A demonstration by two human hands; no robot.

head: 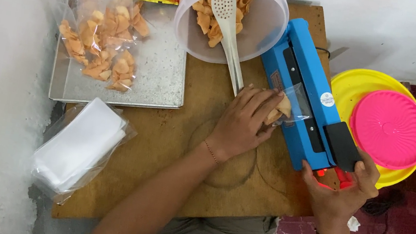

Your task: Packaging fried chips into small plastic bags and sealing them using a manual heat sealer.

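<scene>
Wooden table (170,144), blue heat sealer (306,93) at right edge. Right hand (342,185) clamped on sealer handle (341,145). Left hand (243,122) closed around clear snack bag (286,106), mouth laid across sealer bar. Likely light, slippery film, brittle chips; best held at bag body.

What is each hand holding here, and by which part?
The left hand holds a clear bag of chips by its filled lower end, its mouth in the blue sealer. The right hand grips the sealer's black handle end.
</scene>
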